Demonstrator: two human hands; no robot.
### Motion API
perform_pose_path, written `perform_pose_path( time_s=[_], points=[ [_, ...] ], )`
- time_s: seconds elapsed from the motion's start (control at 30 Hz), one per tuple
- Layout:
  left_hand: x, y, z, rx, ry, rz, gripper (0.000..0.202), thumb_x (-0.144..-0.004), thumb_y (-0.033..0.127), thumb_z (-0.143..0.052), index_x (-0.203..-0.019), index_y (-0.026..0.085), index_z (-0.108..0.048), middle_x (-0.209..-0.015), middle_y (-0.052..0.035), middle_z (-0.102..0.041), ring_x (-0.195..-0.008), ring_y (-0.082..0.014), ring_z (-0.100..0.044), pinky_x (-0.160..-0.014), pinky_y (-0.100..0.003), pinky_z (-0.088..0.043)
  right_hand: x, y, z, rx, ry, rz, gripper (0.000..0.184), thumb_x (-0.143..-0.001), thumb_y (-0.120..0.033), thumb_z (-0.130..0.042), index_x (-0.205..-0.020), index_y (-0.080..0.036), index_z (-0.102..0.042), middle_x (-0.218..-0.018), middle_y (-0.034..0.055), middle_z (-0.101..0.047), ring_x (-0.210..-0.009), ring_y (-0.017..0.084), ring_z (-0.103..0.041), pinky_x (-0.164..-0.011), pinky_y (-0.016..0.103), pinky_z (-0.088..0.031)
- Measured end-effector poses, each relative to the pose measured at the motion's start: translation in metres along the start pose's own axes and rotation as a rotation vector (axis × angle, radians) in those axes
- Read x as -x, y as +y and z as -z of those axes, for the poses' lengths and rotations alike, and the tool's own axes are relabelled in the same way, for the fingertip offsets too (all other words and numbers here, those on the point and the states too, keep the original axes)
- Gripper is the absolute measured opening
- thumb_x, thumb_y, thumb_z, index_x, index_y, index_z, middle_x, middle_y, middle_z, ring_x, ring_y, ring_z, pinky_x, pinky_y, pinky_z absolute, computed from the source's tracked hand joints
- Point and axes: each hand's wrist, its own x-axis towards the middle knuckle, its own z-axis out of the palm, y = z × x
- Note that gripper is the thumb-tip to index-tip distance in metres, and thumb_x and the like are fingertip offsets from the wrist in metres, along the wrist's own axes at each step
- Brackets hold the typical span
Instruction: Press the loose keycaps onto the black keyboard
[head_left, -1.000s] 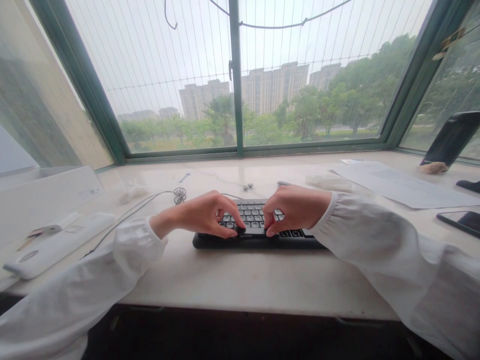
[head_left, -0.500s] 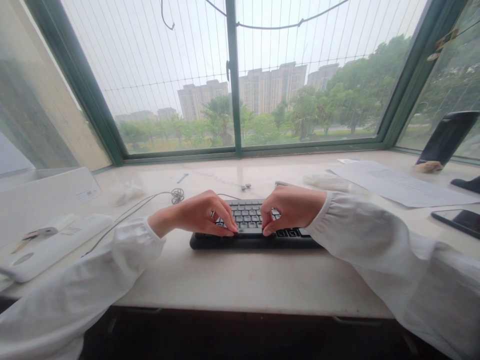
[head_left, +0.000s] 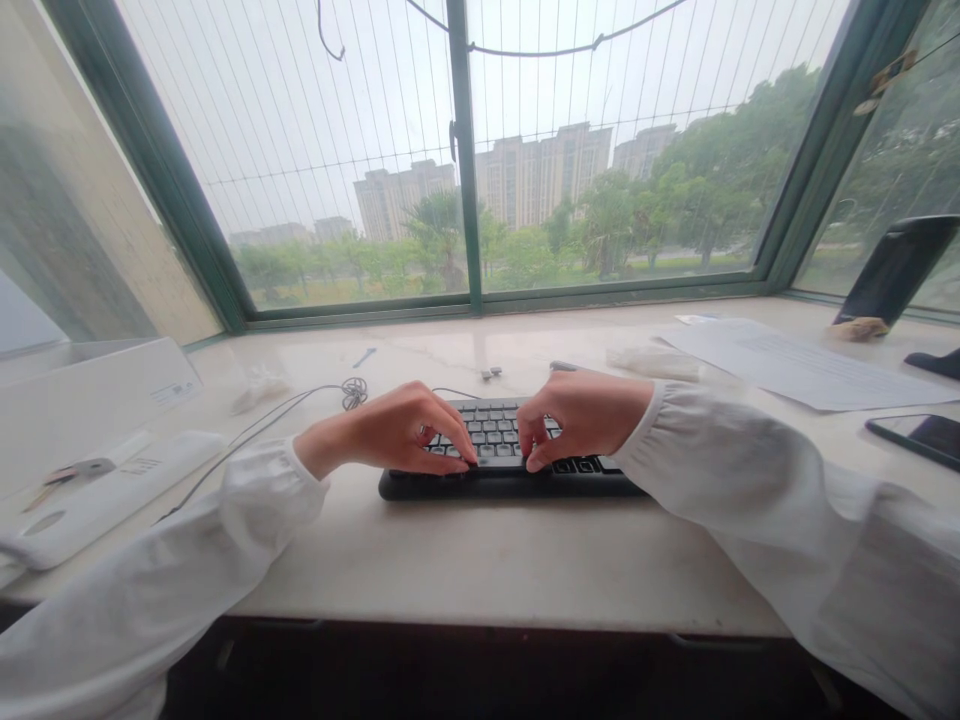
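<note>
A black keyboard [head_left: 517, 487] lies on the pale table with its long front edge toward me. Its space bar [head_left: 501, 462] shows between my two hands, in the lowest row of keys. At that key's left end, my left hand [head_left: 412, 430] has thumb and forefinger pinched together. My right hand [head_left: 589, 410] pinches the other end in the same way, its remaining fingers curled in. Both wrists arch over the keys and hide part of the rows. Whether the space bar sits fully down in the keyboard, I cannot tell.
Behind the keyboard lie small grey pieces [head_left: 491, 373] and a blue strip [head_left: 365, 356]. A coiled cable [head_left: 355, 392] and a white box [head_left: 97, 400] are at left. Paper sheets [head_left: 795, 360], a phone [head_left: 919, 437] and a dark upright object [head_left: 892, 275] are at right.
Both hands keep almost the same place at the space bar. My left fingertips have shifted very slightly; the camera view has moved a little.
</note>
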Motion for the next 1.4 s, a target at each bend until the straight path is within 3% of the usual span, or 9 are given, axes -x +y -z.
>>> perform_pose_path(
  time_s=[0.33, 0.57, 1.03, 1.4],
  points=[
    [-0.001, 0.001, -0.001, -0.031, 0.009, 0.08, 0.023, -0.083, 0.027, -0.07, -0.104, 0.023, -0.077, -0.092, -0.0013, -0.076, -0.052, -0.0052, -0.049, -0.056, -0.017, -0.044, 0.0, -0.006, 0.002, 0.063, -0.034, -0.07, 0.026, -0.075, -0.045, -0.075, -0.09, -0.025, -0.078, -0.082, -0.001, -0.075, -0.074, 0.014, -0.064, -0.067, 0.025, -0.039],
    [-0.001, 0.006, -0.003, -0.08, 0.005, 0.068, 0.025, -0.083, 0.023, -0.068, -0.105, 0.025, -0.077, -0.093, -0.0009, -0.074, -0.058, -0.0065, -0.054, -0.056, -0.017, -0.043, 0.005, -0.009, 0.005, 0.162, -0.043, -0.098, 0.023, -0.076, -0.046, -0.074, -0.09, -0.029, -0.078, -0.084, -0.0022, -0.076, -0.076, 0.017, -0.064, -0.063, 0.027, -0.036],
    [-0.004, 0.002, -0.007, 0.049, 0.047, 0.165, 0.024, -0.084, 0.04, -0.07, -0.101, 0.026, -0.08, -0.078, -0.0017, -0.072, -0.057, -0.007, -0.051, -0.054, -0.018, -0.039, 0.006, -0.008, 0.003, 0.209, -0.044, -0.072, 0.025, -0.079, -0.048, -0.068, -0.092, -0.03, -0.077, -0.081, -0.0016, -0.076, -0.072, 0.017, -0.064, -0.061, 0.027, -0.035],
    [-0.002, 0.004, -0.003, -0.06, 0.022, 0.108, 0.019, -0.085, 0.038, -0.069, -0.099, 0.029, -0.08, -0.082, -0.0021, -0.074, -0.058, -0.0067, -0.055, -0.053, -0.018, -0.038, 0.007, -0.011, 0.005, 0.194, -0.033, -0.071, 0.026, -0.08, -0.049, -0.067, -0.091, -0.028, -0.078, -0.081, 0.0002, -0.076, -0.072, 0.017, -0.064, -0.062, 0.028, -0.035]
  ],
)
